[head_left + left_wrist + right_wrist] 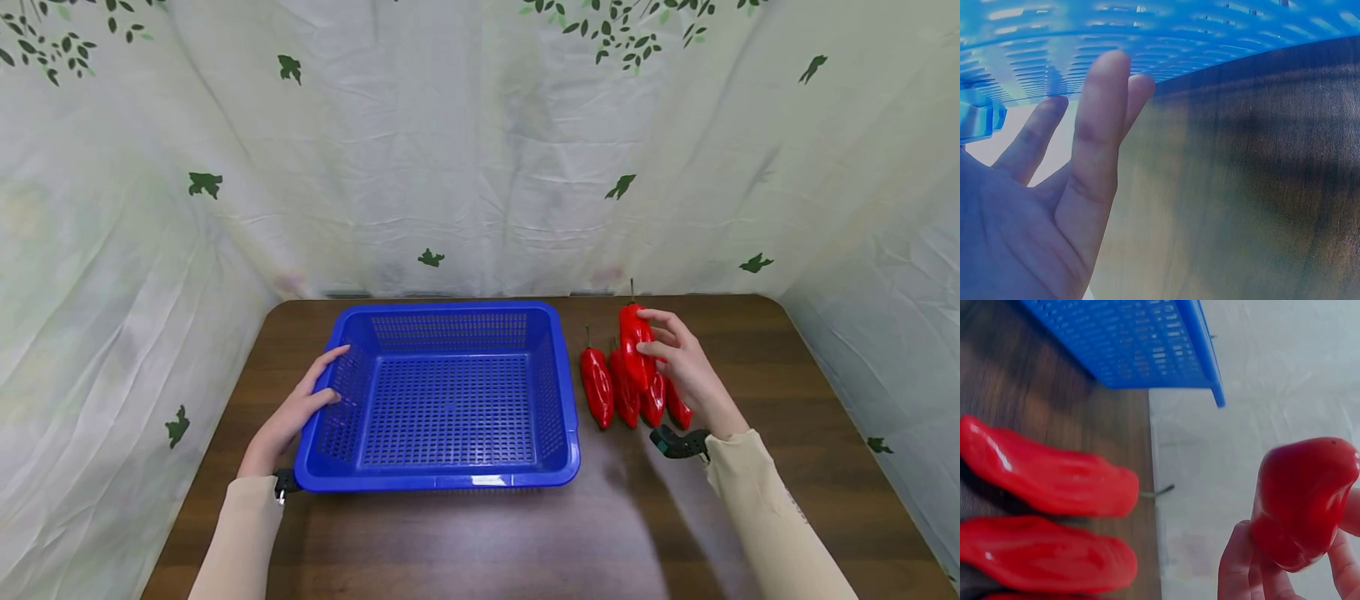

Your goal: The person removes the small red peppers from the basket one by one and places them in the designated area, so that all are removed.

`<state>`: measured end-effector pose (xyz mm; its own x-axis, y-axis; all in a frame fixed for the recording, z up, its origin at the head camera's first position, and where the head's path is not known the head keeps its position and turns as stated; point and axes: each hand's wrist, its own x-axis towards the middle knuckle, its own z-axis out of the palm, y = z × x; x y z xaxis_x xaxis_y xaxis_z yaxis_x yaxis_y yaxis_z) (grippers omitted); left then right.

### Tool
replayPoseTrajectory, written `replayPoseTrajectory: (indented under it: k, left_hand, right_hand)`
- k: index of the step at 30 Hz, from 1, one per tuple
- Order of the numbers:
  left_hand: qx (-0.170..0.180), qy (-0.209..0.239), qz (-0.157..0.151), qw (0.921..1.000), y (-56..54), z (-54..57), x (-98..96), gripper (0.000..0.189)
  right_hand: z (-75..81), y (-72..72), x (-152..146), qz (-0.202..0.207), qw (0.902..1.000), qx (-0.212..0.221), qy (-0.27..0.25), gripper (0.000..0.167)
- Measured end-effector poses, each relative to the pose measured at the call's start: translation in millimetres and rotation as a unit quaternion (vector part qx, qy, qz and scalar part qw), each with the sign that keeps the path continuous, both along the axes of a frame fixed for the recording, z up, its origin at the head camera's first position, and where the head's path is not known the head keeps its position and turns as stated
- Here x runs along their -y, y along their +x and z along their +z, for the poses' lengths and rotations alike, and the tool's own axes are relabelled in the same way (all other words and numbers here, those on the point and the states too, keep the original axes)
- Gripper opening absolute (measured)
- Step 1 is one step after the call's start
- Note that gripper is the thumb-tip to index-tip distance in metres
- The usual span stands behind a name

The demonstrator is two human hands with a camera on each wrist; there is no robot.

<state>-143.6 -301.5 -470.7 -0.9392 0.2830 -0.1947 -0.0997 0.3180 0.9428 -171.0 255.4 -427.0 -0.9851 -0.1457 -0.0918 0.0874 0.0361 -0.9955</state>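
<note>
A large blue plastic basket (450, 482) with slotted walls stands on the table, its inside bare. At its left side my left hand (292, 412) grips the rim, with thumb and a finger lapping over it. From below, other fingers (1094, 125) of that hand show against the outer wall. My right hand (690, 367) holds a glossy red chili pepper (634, 342) between thumb and fingers, raised above several more red peppers (597, 388). In the right wrist view the held pepper (1304, 494) appears blunt end first. The peppers on the table lie side by side, right of the basket.
Beneath everything is a dark brown wooden table (450, 550) with rounded far corners. A pale curtain (480, 167) printed with green leaves and birds hangs behind and on both sides. Dark bands (678, 442) are worn on both wrists.
</note>
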Motion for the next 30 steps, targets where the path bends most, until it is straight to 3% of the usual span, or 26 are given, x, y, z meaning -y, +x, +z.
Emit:
replayPoseTrajectory:
  k: [15, 22, 30]
  left_hand:
    - [0.008, 0.000, 0.003, 1.0000, 0.3, 0.1, -0.5, 0.070]
    - [0.004, -0.003, 0.001, 1.0000, -0.5, -0.2, 0.1, 0.069]
    - [0.000, -0.006, 0.000, 1.0000, -0.9, -1.4, 1.3, 0.069]
  right_hand:
    - [-0.2, 6.8, -31, -0.025, 0.9987, 0.003, -0.043, 0.040]
    - [-4.9, 7.7, -39, -0.032, 0.9976, -0.016, -0.060, 0.039]
    - [-11.1, 10.9, -52, -0.048, 0.9977, -0.002, -0.048, 0.038]
